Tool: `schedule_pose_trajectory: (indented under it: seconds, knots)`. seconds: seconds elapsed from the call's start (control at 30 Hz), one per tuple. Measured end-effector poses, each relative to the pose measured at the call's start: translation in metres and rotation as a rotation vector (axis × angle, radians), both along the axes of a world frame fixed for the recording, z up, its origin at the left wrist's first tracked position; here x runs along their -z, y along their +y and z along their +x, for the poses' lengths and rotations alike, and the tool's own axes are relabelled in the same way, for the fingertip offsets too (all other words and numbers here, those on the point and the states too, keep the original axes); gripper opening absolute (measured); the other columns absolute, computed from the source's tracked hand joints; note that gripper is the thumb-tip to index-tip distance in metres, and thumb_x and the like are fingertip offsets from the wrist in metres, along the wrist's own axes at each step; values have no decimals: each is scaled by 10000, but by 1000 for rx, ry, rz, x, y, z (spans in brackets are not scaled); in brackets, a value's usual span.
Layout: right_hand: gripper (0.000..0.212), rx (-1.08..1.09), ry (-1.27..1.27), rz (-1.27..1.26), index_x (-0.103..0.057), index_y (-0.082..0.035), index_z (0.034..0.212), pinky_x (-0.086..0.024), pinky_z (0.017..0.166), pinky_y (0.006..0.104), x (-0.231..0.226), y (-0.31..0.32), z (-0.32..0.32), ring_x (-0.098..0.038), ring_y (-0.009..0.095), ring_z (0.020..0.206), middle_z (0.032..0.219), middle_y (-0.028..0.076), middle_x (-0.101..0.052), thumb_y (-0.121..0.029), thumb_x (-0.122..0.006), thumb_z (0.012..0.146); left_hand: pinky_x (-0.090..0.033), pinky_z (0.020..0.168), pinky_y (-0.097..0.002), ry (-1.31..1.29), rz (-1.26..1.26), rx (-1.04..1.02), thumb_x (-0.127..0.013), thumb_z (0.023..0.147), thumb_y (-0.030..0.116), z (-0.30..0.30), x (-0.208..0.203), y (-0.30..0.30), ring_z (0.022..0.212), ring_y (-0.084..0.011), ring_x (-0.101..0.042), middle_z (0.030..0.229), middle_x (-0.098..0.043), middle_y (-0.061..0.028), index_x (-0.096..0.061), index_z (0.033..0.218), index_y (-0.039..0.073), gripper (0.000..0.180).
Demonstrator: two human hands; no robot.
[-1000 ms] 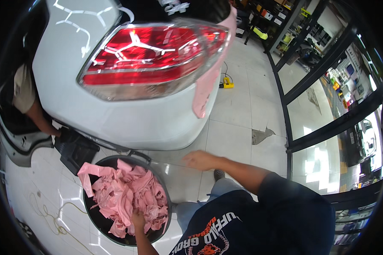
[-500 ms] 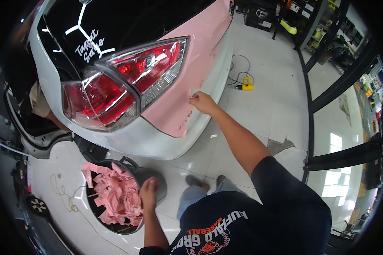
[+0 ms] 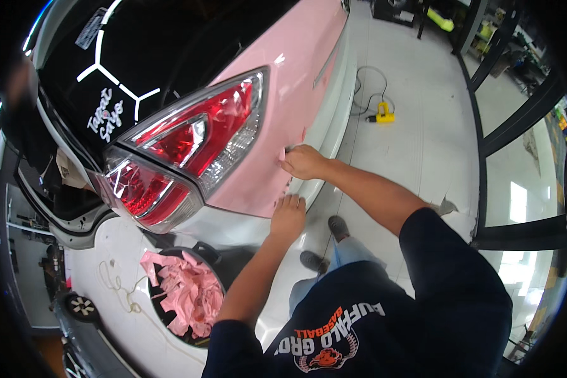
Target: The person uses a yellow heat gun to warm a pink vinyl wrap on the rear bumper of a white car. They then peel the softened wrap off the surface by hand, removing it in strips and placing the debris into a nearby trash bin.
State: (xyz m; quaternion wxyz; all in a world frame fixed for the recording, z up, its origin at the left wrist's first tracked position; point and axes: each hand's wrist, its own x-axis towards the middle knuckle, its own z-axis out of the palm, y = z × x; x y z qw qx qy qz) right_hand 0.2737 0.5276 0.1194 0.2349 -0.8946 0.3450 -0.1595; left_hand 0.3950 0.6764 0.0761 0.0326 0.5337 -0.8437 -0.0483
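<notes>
Pink film (image 3: 258,173) covers the white car's rear corner around the red and clear tail light (image 3: 208,129). At the film's right edge, above the white bumper (image 3: 324,135), my right hand (image 3: 303,162) pinches a small lifted flap of it. Lower down, my left hand (image 3: 288,215) rests its fingertips on the film's bottom corner, where the edge looks ragged. Those fingers are bent slightly and lie side by side, with nothing visible in them. What lies under both palms is hidden.
Below the bumper, a dark bin (image 3: 211,261) holds crumpled pink film (image 3: 189,293). A yellow corded heat gun (image 3: 384,113) lies on the tiled floor to the right, near glass doors (image 3: 510,183). A pale cord (image 3: 123,290) loops across the floor at left, beside the open car door.
My left hand has come up from beside the bin to the film's lower corner. My right hand still pinches the film edge. The view has shifted and turned a little.
</notes>
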Motion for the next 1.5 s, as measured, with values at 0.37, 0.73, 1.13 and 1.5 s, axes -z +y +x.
schedule_pose_trajectory:
  seconds: [0.37, 0.73, 1.13, 1.5]
  knots:
    - [204, -69, -256, -9, -613, -3, 755, -488, 707, 436, 18, 18, -1, -615, 346, 762, 772, 177, -631, -169, -514, 820, -357, 1005, -440, -710, 24, 243, -488, 898, 220, 23, 22, -66, 1246, -252, -449, 1292, -518, -145, -557, 1233, 14, 399]
    - [252, 408, -395, 119, -562, 14, 952, -506, 724, 423, 120, 54, 18, -597, 365, 850, 895, 197, -599, -138, -589, 753, -394, 854, -337, -687, -116, 404, -547, 792, 149, 7, -33, -88, 955, -204, -520, 951, -604, -52, -676, 908, 74, 189]
    - [153, 176, -199, -89, -628, -54, 654, -487, 590, 441, 122, 34, -6, -605, 344, 636, 659, 158, -624, -166, -580, 747, -377, 974, -359, -574, -456, 596, -559, 812, 174, 10, -33, -87, 1132, -260, -497, 1099, -617, -130, -664, 916, 15, 217]
    - [259, 295, -240, -82, -620, -26, 701, -475, 592, 456, 84, 118, 25, -590, 357, 598, 638, 163, -615, -218, -524, 846, -390, 974, -376, -404, -104, 722, -535, 760, 68, 45, -79, -62, 914, -243, -569, 834, -620, -111, -630, 836, 31, 127]
